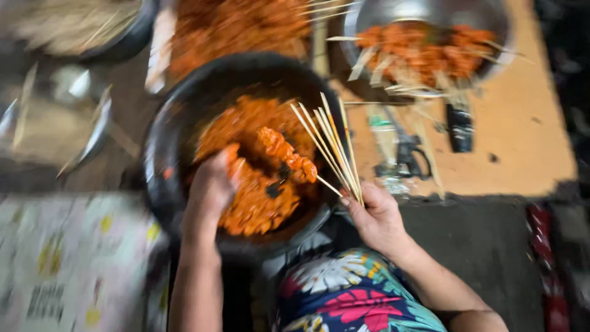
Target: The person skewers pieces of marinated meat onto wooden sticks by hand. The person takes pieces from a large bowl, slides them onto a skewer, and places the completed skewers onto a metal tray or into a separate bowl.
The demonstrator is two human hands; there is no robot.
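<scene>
Closest to me is my lap in flowered cloth, blue with pink and white blooms; just above it my right hand is closed round a bundle of bamboo skewers, thumb and fingers pinching their lower ends so the sticks fan upward and to the left over the rim of the black bowl; one of those sticks carries a skewer of orange marinated meat, which slants down across the bowl towards my grip; my left hand is down in the bowl, fingers curled into the heap of marinated meat pieces, pressed on it, though the blur keeps me from saying whether it grasps a piece; the bowl sits just in front of my knees, between my two forearms. Farther off, to the upper right, a metal bowl holds finished skewers, their stick ends poking out over its edge; it stands on a wooden board, where a small dark tool lies just below it; behind the black bowl, another mass of orange meat lies in a tray; at lower left, a pale printed sheet covers the ground beside my left arm.
</scene>
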